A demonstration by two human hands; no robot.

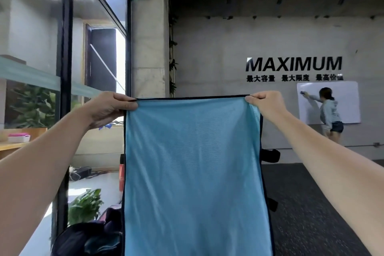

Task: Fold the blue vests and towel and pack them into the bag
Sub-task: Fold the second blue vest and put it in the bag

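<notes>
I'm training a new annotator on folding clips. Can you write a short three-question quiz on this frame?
1. True or false: the blue cloth lies flat on a table.
2. Which hands hold its top edge? A) left hand only B) right hand only C) both
3. Fill in: the dark bag sits at the lower ____ of the view.

Key: 1 false, it hangs in the air; 2 C, each hand pinches one top corner; 3 left.
</notes>
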